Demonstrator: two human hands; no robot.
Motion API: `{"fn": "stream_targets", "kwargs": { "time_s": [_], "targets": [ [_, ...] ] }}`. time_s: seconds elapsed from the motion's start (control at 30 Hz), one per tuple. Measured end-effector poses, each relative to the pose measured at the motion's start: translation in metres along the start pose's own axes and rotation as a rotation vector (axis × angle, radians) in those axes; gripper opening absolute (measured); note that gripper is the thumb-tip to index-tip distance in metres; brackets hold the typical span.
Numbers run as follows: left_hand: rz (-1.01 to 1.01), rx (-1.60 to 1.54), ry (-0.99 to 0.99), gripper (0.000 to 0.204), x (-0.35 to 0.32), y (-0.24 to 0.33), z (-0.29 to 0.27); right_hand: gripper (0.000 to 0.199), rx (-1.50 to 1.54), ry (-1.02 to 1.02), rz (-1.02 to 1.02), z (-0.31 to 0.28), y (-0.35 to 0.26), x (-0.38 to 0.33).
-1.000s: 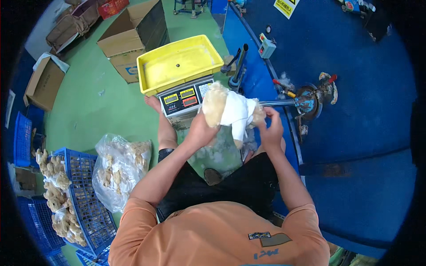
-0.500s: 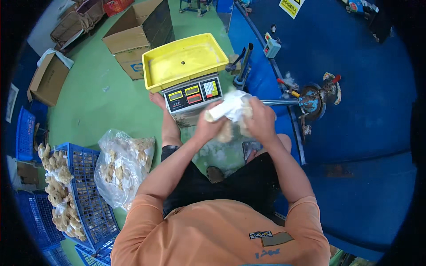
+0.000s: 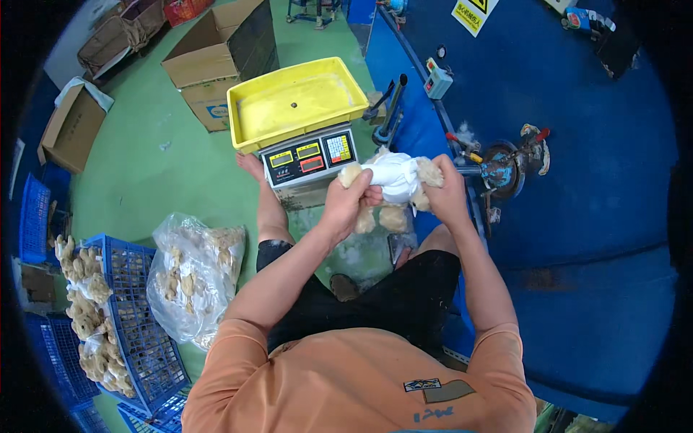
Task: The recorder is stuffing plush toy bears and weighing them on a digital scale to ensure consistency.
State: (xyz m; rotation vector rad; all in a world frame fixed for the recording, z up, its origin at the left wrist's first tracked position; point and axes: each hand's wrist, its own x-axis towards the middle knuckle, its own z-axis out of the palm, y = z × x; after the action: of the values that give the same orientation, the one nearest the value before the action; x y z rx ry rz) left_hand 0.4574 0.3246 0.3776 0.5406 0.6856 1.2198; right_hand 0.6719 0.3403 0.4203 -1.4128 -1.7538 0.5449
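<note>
a yellow tray (image 3: 303, 101) is sitting on a grey scale (image 3: 309, 157) on the green floor (image 3: 144, 166). a clear bag of ginger (image 3: 191, 274) is leaning against a blue crate (image 3: 133, 317). open cardboard boxes (image 3: 224, 61) are standing behind the scale.

Orange short-sleeved shirt with small back patch, black shorts, bare forearms, bare feet

Both hands, left hand (image 3: 349, 196) and right hand (image 3: 445, 193), grip a clear plastic bag of pale ginger roots with a white bunched top (image 3: 393, 180), just in front of a grey digital scale carrying a yellow plastic tray (image 3: 297, 101).
</note>
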Motion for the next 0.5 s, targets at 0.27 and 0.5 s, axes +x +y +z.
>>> {"fn": "stream_targets", "kwargs": {
  "time_s": [0.27, 0.5],
  "targets": [
    [0.155, 0.149, 0.178, 0.029, 0.002, 0.021, -0.008, 0.025, -0.267, -0.051, 0.078, 0.03, -0.037, -0.001],
    [0.313, 0.205, 0.084, 0.039, 0.012, -0.012, 0.003, 0.028, -0.147, 0.032, 0.155, 0.038, -0.048, 0.015]
  ]
}}
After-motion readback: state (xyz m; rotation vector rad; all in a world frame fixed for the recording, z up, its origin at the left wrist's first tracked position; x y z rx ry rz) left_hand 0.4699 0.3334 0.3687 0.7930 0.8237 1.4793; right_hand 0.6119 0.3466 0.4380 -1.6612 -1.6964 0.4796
